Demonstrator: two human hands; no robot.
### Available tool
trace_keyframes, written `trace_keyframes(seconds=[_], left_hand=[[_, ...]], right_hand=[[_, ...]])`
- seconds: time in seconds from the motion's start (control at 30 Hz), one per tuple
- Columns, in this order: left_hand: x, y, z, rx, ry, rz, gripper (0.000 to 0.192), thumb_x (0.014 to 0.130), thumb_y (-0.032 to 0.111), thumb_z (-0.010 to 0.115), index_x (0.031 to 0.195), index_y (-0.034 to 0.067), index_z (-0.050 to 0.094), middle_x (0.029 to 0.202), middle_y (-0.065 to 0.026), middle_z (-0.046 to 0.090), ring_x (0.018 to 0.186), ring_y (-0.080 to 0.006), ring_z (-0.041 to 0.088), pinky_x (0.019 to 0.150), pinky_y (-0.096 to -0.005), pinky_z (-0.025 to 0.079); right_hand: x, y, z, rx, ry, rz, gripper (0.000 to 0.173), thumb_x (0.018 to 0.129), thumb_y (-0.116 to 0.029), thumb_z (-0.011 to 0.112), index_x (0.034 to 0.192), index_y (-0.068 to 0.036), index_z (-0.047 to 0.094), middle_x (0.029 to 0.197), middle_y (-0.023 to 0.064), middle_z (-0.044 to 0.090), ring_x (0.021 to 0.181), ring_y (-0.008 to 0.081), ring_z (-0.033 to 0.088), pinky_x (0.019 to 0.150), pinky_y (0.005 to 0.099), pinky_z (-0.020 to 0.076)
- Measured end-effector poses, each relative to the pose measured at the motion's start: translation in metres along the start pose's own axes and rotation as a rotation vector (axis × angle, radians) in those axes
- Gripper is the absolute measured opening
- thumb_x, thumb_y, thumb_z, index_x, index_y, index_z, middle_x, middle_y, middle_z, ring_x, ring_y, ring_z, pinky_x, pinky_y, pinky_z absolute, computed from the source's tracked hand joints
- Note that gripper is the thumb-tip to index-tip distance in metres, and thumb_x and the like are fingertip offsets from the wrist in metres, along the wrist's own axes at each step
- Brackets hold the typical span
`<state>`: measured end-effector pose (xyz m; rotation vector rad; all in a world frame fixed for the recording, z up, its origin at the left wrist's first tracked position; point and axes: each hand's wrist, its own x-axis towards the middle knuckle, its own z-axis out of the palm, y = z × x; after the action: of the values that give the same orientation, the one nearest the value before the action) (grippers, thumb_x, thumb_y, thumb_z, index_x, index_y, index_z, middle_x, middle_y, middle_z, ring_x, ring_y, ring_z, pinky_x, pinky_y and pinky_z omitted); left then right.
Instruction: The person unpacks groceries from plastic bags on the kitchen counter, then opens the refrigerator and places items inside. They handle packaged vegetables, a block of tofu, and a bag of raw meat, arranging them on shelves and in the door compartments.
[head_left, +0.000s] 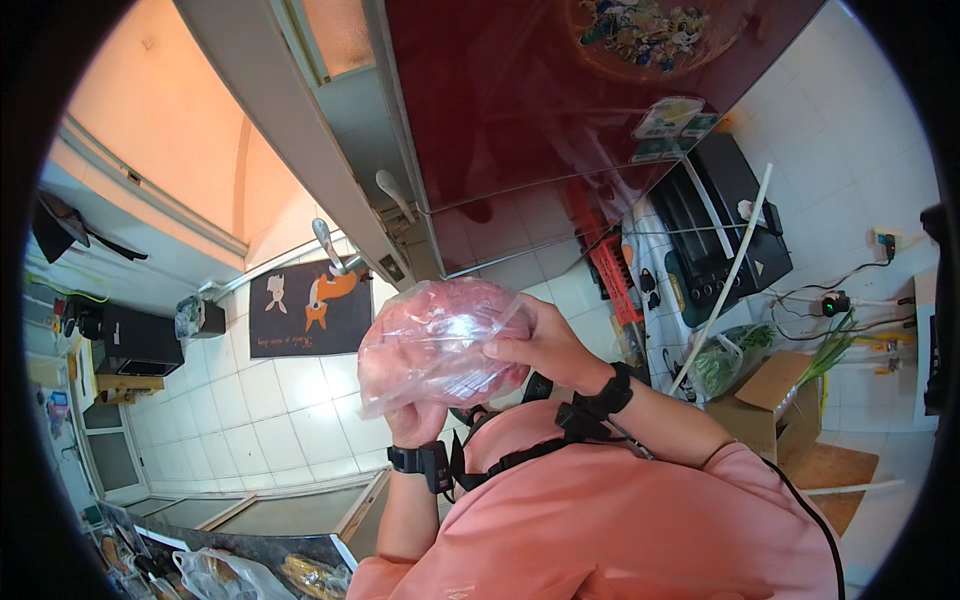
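A clear plastic bag of raw pink meat (442, 345) is held up in front of my body, above the tiled floor. My right hand (559, 345) grips its right side, with the thumb pressed on the near face and the fingers going behind. From below, my left hand (416, 424) supports the lower left end of the bag; its fingers are mostly hidden behind the plastic. The film is wrinkled and shiny, and the meat fills most of the bag. Both wrists wear black straps with small devices.
A glossy dark red panel (517, 97), perhaps a refrigerator, stands ahead beside a door frame (300, 127). To the right are a black oven (720, 217), a pale rod (724, 285), bagged greens (727, 360) and a cardboard box (772, 405). A dark mat (285, 330) lies on the floor.
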<state>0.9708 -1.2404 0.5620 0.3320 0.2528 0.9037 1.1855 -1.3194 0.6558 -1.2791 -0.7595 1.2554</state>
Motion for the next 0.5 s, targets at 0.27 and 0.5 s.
trace_keyframes(seconds=[0.27, 0.5], left_hand=[[-0.005, -0.001, -0.008, -0.105, 0.036, -0.028, 0.095, 0.085, 0.071, 0.068, 0.158, 0.019, 0.038, 0.16, -0.0043, 0.043, 0.147, -0.029, 0.039, 0.124, -0.052, 0.028], [-0.021, 0.024, -0.053, -0.275, 0.302, 0.101, 0.085, 0.091, 0.073, 0.06, 0.152, 0.017, 0.044, 0.155, -0.0091, 0.047, 0.139, -0.034, 0.047, 0.115, -0.0582, 0.04]], right_hand=[[0.015, 0.01, 0.017, 0.099, -0.075, 0.115, 0.043, 0.093, -0.018, 0.077, 0.126, 0.001, 0.057, 0.092, 0.0049, 0.069, 0.065, 0.0092, 0.066, 0.053, 0.0226, 0.0531], [0.031, 0.053, 0.044, -0.356, -0.434, 0.21, 0.06, 0.091, -0.023, 0.081, 0.136, -0.001, 0.049, 0.123, 0.0106, 0.065, 0.115, 0.0179, 0.064, 0.096, 0.0331, 0.0517]])
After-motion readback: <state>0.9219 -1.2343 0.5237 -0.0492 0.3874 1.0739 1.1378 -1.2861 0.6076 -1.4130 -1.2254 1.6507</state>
